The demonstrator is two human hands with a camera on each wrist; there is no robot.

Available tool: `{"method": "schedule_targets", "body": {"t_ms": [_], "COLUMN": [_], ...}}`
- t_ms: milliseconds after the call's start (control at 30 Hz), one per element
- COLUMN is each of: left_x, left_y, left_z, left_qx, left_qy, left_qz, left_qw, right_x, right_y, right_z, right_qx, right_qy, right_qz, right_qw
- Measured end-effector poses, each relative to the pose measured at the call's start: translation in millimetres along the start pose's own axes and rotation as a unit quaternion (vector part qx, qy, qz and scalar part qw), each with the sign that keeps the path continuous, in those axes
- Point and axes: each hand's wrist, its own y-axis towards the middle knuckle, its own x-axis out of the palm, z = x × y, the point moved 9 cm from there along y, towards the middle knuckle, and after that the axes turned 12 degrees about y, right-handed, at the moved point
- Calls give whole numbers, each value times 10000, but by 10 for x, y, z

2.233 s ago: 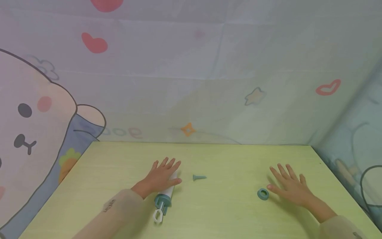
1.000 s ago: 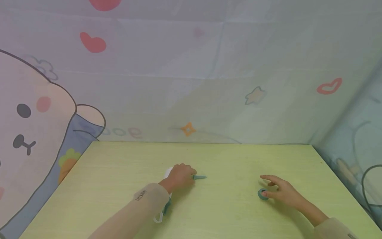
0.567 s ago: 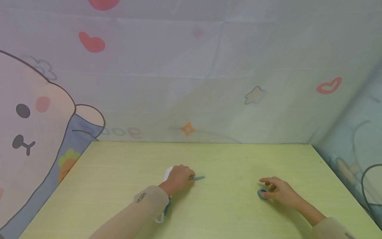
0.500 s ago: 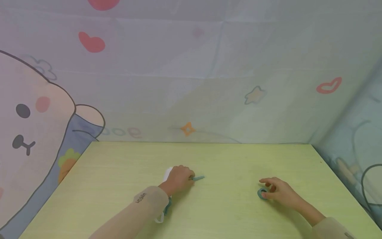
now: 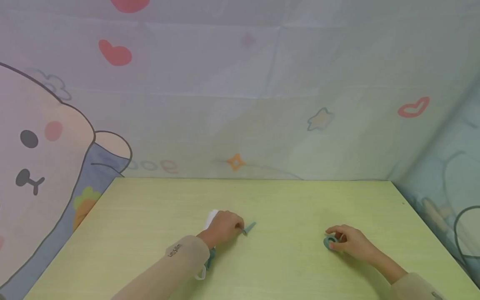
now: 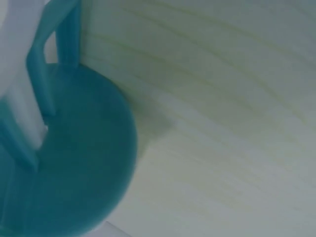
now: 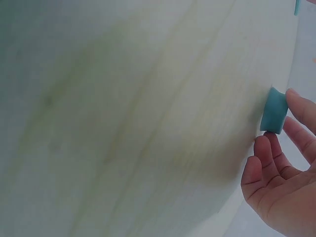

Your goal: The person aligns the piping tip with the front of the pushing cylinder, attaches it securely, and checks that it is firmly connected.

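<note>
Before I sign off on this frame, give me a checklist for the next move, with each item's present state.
1. Left hand at the teal nozzle: ok, fingertips at its wide end.
2. Firmness of that hold: cannot tell; the left wrist view doesn't show the fingers.
3. Right hand on the teal ring: ok, between thumb and fingers.
4. Syringe unobstructed: not ok; the left hand and sleeve cover its middle in the head view.
5. Nozzle and ring apart: ok, a wide stretch of table lies between them.
</note>
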Motion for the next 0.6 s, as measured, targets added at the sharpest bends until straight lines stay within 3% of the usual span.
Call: {"method": "schedule_targets", "body": {"t_ms": [333, 600], "left_x": [67, 48], "left_y": [-4, -7], "left_z": [15, 33], "left_qx": [-55, 2], "left_qy": [31, 27], "left_qz": [-143, -10], "left_qw": [9999, 10000], "right_x": [21, 22], "right_y": [0, 2], "right_z": [-4, 5], "right_qx": [52, 31], "right_qy": [119, 123], "right_qz": [-118, -146], "right_qw": [9998, 9998]}}
